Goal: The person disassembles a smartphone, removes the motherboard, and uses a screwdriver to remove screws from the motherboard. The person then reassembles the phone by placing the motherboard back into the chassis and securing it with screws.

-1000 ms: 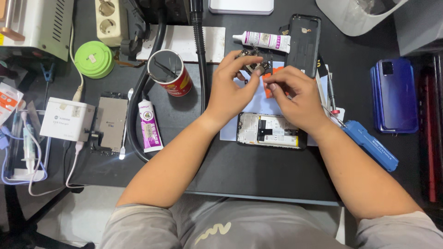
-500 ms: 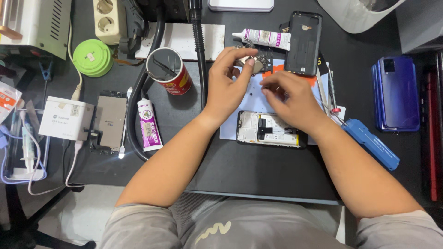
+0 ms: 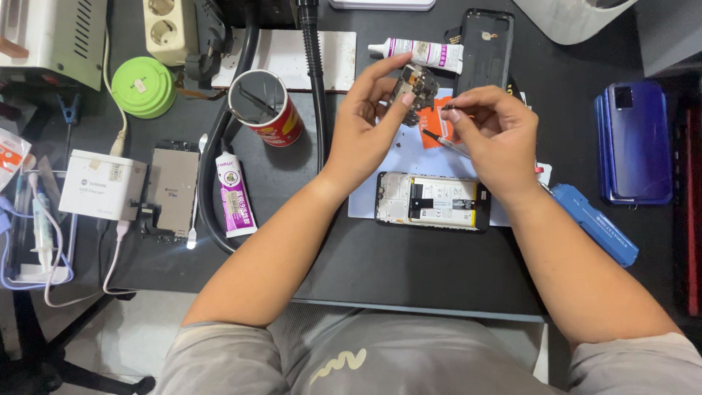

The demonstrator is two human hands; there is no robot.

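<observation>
L hand (image 3: 369, 124) pinches small dark circuit board (image 3: 414, 86) raised off black desk (image 3: 409, 263) for access; R hand (image 3: 491, 132) pinches thin metal tweezers (image 3: 446, 141) w/ tip toward board.

Both forearms are bare from the elbow down, with no watch, ring or glove on the left hand (image 3: 365, 128) or right hand (image 3: 497, 139). Grey short sleeves cover the upper arms. Grey trousers carry a small white wavy mark.
</observation>
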